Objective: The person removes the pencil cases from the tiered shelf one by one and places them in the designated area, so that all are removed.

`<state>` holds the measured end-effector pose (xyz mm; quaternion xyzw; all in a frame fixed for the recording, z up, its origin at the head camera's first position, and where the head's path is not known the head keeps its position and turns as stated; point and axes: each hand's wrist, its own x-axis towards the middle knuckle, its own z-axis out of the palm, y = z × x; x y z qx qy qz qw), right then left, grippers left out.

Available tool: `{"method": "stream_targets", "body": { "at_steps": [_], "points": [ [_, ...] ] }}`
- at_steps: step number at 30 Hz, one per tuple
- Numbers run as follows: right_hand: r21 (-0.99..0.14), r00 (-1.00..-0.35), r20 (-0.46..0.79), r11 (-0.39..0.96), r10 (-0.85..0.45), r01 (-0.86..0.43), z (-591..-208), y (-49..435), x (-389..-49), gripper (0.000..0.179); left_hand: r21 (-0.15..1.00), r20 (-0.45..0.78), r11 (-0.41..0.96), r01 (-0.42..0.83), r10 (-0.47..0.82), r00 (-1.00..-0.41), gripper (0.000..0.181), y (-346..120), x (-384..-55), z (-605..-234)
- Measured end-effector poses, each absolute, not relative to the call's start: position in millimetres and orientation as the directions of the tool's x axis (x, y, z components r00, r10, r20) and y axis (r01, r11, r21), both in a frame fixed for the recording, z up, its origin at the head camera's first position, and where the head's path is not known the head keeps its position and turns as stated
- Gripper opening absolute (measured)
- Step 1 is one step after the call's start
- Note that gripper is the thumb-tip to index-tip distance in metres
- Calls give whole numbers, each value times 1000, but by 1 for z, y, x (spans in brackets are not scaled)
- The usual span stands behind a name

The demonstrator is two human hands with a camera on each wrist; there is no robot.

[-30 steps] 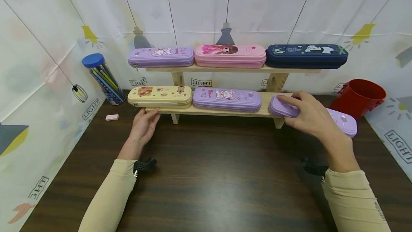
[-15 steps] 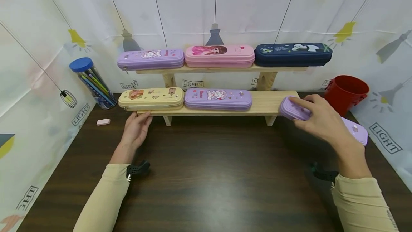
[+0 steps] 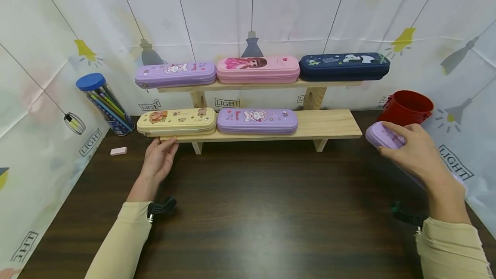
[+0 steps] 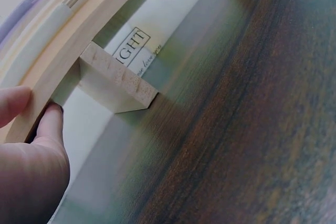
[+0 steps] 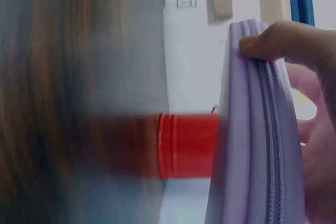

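Observation:
My right hand (image 3: 422,154) grips a purple zippered pencil case (image 3: 383,136), held off the right end of the wooden shelf (image 3: 329,124). In the right wrist view the thumb presses the side of this pencil case (image 5: 241,129) near its zipper. My left hand (image 3: 156,162) pinches the left front edge of the lower board, thumb above and a finger beneath, as the left wrist view shows. Just over that hand lies a yellow pencil case (image 3: 178,122). Beside it on the same board is another purple pencil case (image 3: 257,121).
The upper board bears a purple case (image 3: 176,74), a pink case (image 3: 258,70) and a navy panda case (image 3: 344,67). A red bucket (image 3: 407,109) stands behind my right hand. At left are a blue-lidded pencil jar (image 3: 106,104) and a small pink block (image 3: 118,151).
My right hand has carried the purple pencil case rightward off the lower board, baring its right end. The left hand has kept its hold on the board edge. The head view has shifted.

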<state>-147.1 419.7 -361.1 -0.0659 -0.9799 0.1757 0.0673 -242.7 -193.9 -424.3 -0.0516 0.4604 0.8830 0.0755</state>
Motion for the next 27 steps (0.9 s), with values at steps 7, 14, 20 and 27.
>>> {"method": "stream_targets", "body": {
  "at_steps": [7,14,20,27],
  "points": [
    [-341,-972,11,915,233,215,-374,453,-139,84,809,-168,-559,-185,83,-982,77,-194,-243,-423],
    [-292,-956,-32,912,292,288,-388,474,-131,88,813,-174,-551,-189,80,-981,76,-194,-240,-423],
    [-260,-956,-40,920,291,292,-388,481,-131,93,808,-167,-560,-183,81,-983,76,-194,-240,-421],
    [-265,-968,-94,931,234,251,-388,493,-127,93,801,-175,-566,-193,87,-981,74,-192,-240,-422]
  ]
}}
